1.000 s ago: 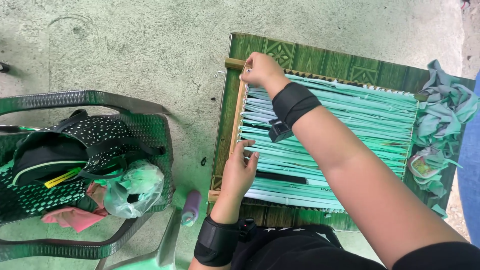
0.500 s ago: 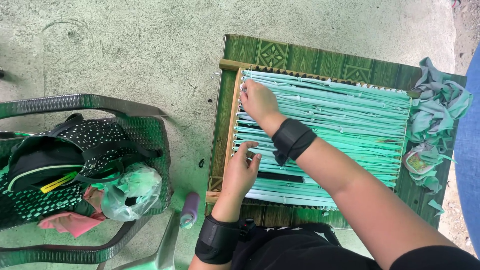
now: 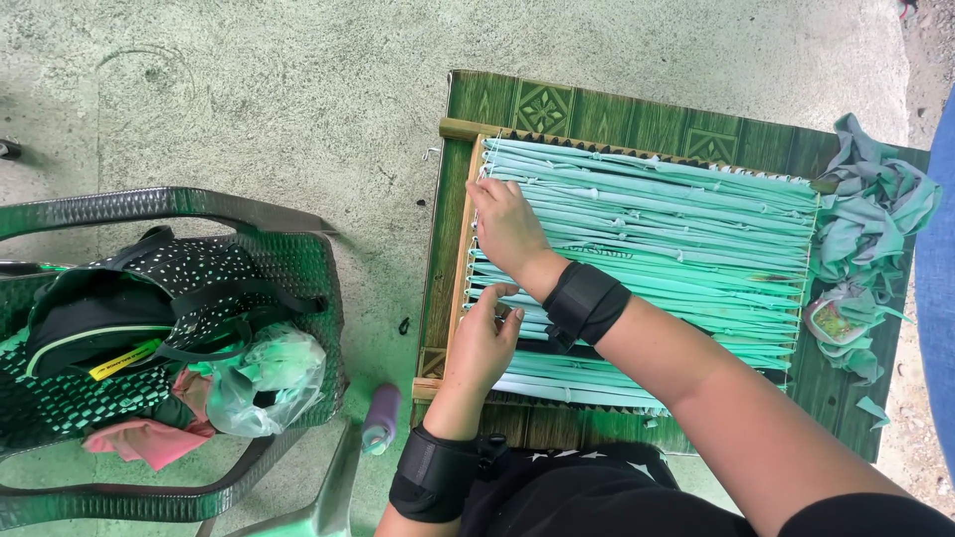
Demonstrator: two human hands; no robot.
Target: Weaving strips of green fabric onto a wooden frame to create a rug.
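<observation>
Mint-green fabric strips (image 3: 657, 234) run taut across the wooden loom frame (image 3: 464, 249) on a green patterned board (image 3: 597, 114). Our right hand (image 3: 509, 229) lies flat on the strips near the frame's left rail, fingers together, clamping nothing. Our left hand (image 3: 482, 343) pinches a strip end at that rail. We judge it best to keep tension even and seat loops on the pegs. Loose scraps (image 3: 875, 219) lie right; a green chair (image 3: 199, 328) with bags (image 3: 109, 318) and a purple bottle (image 3: 380, 418) sit left, well apart.
</observation>
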